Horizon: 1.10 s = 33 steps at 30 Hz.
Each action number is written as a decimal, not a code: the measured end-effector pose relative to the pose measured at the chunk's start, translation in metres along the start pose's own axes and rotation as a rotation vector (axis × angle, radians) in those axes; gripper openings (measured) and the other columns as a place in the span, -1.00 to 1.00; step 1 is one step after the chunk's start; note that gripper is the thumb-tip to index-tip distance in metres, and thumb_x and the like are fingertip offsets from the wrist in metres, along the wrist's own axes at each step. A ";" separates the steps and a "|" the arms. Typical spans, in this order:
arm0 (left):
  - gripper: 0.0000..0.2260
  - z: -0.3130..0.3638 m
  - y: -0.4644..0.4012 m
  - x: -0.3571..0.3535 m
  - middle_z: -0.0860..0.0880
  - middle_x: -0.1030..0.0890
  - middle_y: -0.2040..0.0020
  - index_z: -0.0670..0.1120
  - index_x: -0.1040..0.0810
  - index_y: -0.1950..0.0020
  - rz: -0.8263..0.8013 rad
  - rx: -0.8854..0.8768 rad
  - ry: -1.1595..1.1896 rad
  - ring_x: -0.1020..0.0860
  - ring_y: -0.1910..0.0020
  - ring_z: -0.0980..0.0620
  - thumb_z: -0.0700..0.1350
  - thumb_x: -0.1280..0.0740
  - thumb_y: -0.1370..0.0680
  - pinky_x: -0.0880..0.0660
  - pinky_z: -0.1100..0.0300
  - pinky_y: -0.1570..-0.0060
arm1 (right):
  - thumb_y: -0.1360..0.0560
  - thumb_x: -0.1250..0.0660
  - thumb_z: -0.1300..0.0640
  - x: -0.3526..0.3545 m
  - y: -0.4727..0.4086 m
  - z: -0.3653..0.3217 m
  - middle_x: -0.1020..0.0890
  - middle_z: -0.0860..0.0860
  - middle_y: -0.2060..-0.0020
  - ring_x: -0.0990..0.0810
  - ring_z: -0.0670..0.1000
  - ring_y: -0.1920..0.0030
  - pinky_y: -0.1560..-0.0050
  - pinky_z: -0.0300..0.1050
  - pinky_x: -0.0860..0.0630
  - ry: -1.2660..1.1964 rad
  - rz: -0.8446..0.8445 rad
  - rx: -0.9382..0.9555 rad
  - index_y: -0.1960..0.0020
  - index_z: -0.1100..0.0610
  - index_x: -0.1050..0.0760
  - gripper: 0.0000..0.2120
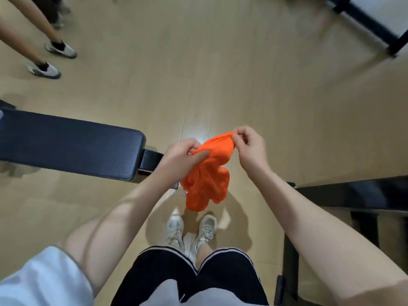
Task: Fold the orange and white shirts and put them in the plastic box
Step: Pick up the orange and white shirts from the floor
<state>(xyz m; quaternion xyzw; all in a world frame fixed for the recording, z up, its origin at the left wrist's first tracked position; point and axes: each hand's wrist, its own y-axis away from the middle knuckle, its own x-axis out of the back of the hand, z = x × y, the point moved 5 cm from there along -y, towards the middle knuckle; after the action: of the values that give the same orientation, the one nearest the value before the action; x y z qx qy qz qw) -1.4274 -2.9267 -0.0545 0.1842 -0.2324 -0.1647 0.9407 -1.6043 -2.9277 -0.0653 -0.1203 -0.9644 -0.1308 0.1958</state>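
The orange shirt (207, 175) hangs bunched in the air in front of me, above the wooden floor and my own shoes. My left hand (183, 155) grips its upper left part, fingers curled into the cloth. My right hand (249, 144) pinches the top edge of the shirt at its upper right. The lower part of the shirt dangles in loose folds. Neither a white shirt nor a plastic box is in view.
A dark padded bench (72, 146) stretches in from the left at hand height. A black frame (353, 195) stands at the right, another black frame (375, 25) at the far right corner. Another person's legs and shoes (53, 60) stand at the far left.
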 end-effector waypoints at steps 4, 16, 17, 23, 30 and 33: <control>-0.91 0.025 0.005 0.007 0.05 -0.44 0.41 -0.08 -0.52 0.16 0.202 0.048 0.131 -0.39 0.59 0.21 -0.08 -0.36 -0.48 -0.33 0.36 0.51 | -0.52 -0.25 0.12 -0.007 0.029 -0.008 -0.48 -0.17 0.04 -0.47 -0.24 0.18 0.08 -0.35 -0.40 -0.092 -0.038 -0.006 -0.08 -0.02 -0.46 -0.86; -0.83 0.014 0.047 0.070 0.09 -0.45 0.50 -0.07 -0.46 0.28 0.379 0.073 0.409 -0.38 0.57 0.22 -0.18 -0.39 -0.48 -0.35 0.26 0.47 | -0.48 -0.33 0.22 -0.070 0.054 -0.063 -0.53 -0.15 0.51 -0.47 -0.27 0.49 0.36 -0.43 -0.36 -0.145 -0.331 0.069 0.26 0.00 -0.49 -0.81; -0.85 0.009 0.050 0.078 0.07 -0.48 0.47 -0.08 -0.47 0.27 0.346 0.063 0.395 -0.40 0.52 0.20 -0.18 -0.39 -0.47 -0.36 0.25 0.43 | -0.49 -0.32 0.21 -0.076 0.054 -0.065 -0.54 -0.14 0.45 -0.47 -0.26 0.45 0.31 -0.40 -0.38 -0.127 -0.338 0.071 0.26 -0.03 -0.49 -0.80; -0.86 -0.045 0.069 0.128 0.02 -0.47 0.39 -0.08 -0.47 0.22 0.223 0.062 0.156 -0.42 0.49 0.17 -0.21 -0.41 -0.46 -0.37 0.38 0.47 | -0.54 -0.26 0.13 -0.104 0.055 -0.087 -0.50 -0.15 0.37 -0.44 -0.20 0.32 0.22 -0.27 -0.36 -0.053 -0.388 0.148 0.24 -0.06 -0.46 -0.80; -0.73 -0.100 0.075 0.181 0.03 -0.54 0.14 -0.07 -0.46 0.01 0.028 0.086 -0.375 -0.50 0.14 0.01 -0.11 -0.47 -0.39 -0.43 0.15 0.10 | -0.52 -0.30 0.23 -0.157 0.074 -0.127 -0.50 -0.09 0.36 -0.41 -0.26 0.39 0.31 -0.39 -0.35 -0.035 -0.482 0.162 0.18 0.05 -0.52 -0.87; -0.40 -0.081 0.077 0.203 0.07 -0.44 -0.16 -0.05 -0.31 -0.37 0.123 -0.170 -0.163 -0.43 -0.11 0.13 -0.10 -0.48 -0.39 -0.34 0.26 -0.13 | -0.51 -0.30 0.25 -0.183 0.087 -0.143 -0.53 -0.11 0.35 -0.45 -0.30 0.41 0.35 -0.47 -0.33 0.078 -0.651 0.189 0.12 0.11 -0.56 -0.90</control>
<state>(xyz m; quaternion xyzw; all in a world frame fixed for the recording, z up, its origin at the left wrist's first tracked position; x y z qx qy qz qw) -1.1995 -2.9179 -0.0126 0.0754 -0.3041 -0.1400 0.9393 -1.3662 -2.9216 0.0045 0.2178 -0.9519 -0.1007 0.1907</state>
